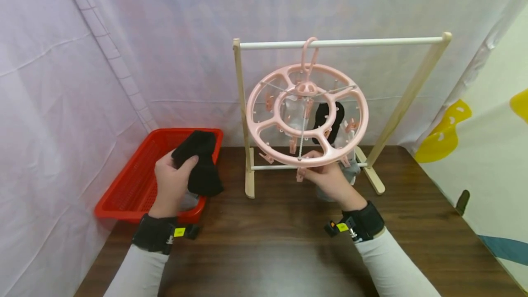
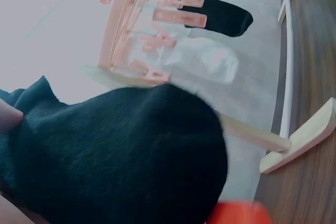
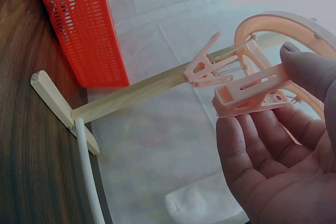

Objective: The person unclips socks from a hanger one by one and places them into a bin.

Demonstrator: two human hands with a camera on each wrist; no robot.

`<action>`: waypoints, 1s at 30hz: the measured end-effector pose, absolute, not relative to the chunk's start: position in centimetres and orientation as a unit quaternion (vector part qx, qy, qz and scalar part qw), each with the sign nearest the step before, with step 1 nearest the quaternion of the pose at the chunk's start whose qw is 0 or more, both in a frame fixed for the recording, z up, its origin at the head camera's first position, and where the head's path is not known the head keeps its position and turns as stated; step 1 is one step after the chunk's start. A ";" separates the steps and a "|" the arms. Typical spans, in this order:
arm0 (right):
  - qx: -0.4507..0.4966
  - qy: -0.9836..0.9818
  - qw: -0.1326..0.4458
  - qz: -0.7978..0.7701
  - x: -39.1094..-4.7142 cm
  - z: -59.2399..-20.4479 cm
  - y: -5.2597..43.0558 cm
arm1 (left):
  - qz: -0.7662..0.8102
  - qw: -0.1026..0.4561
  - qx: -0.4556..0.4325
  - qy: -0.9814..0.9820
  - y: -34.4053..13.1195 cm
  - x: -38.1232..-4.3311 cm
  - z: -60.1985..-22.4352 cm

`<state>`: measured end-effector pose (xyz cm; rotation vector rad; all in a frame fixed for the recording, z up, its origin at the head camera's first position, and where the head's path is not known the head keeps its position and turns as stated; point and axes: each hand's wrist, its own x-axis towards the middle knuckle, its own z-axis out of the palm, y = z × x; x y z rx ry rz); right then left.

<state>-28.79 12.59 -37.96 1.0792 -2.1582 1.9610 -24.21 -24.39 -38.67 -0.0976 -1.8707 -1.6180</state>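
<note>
My left hand (image 1: pixel 170 184) holds a black sock (image 1: pixel 204 173) over the red basket, the thumb laid across the cloth. Close up in the left wrist view, the black sock (image 2: pixel 121 150) fills the lower part. At the front rim of a round pink drying hanger (image 1: pixel 306 87), my right hand (image 1: pixel 330 183) pinches one of its clothes pegs. That pink peg (image 3: pixel 252 92) lies between thumb and fingers in the right wrist view. Another black sock (image 2: pixel 223 17) and a white sock (image 2: pixel 205 60) hang from pegs on the hanger.
The hanger hooks over the white bar (image 1: pixel 371 41) of a wooden-legged stand. A red basket (image 1: pixel 123 191) at the left has grey cloth (image 1: pixel 189 201) inside. Grey socks (image 1: pixel 350 171) hang low behind my right hand. All stand on a dark wooden table (image 1: pixel 264 251).
</note>
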 end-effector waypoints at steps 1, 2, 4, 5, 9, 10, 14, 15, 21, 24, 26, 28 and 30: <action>0.346 -0.694 0.016 0.631 -28.8 -38.0 12.6 | -0.626 0.334 -0.029 -0.704 -24.7 -24.2 -38.6; 0.345 -0.695 0.015 0.631 -28.8 -38.0 12.5 | -0.639 0.341 -0.022 -0.690 -25.0 -24.1 -38.6; 0.342 -0.697 0.013 0.630 -28.8 -37.9 12.5 | -0.656 0.356 -0.012 -0.665 -25.7 -24.1 -38.5; 0.340 -0.698 0.012 0.630 -28.8 -37.9 12.5 | -0.658 0.364 -0.009 -0.659 -26.0 -24.1 -38.4; 0.337 -0.706 0.014 0.623 -28.8 -37.9 12.5 | -0.652 0.362 0.008 -0.666 -27.0 -24.0 -37.8; 0.336 -0.708 0.016 0.621 -28.8 -37.8 12.6 | -0.646 0.355 0.013 -0.676 -27.2 -24.0 -37.7; 0.334 -0.715 0.018 0.614 -28.7 -37.8 12.6 | -0.633 0.311 0.038 -0.708 -27.9 -23.8 -37.5; 0.335 -0.715 0.017 0.614 -28.7 -37.8 12.6 | -0.630 0.304 0.043 -0.713 -28.0 -23.8 -37.5; 0.337 -0.709 0.015 0.619 -28.6 -37.8 12.6 | -0.601 0.279 0.083 -0.744 -28.9 -23.9 -38.4; 0.334 -0.707 0.015 0.623 -28.7 -38.0 12.7 | -0.590 0.256 0.100 -0.759 -29.3 -24.0 -38.9; 0.332 -0.708 0.016 0.623 -28.7 -38.0 12.7 | -0.585 0.237 0.105 -0.769 -29.5 -24.1 -39.1; 0.333 -0.709 0.018 0.621 -28.8 -38.0 12.8 | -0.583 0.216 0.105 -0.776 -29.5 -24.2 -39.2; 0.335 -0.710 0.017 0.619 -28.8 -38.0 12.8 | -0.578 0.190 0.105 -0.787 -29.5 -24.3 -39.2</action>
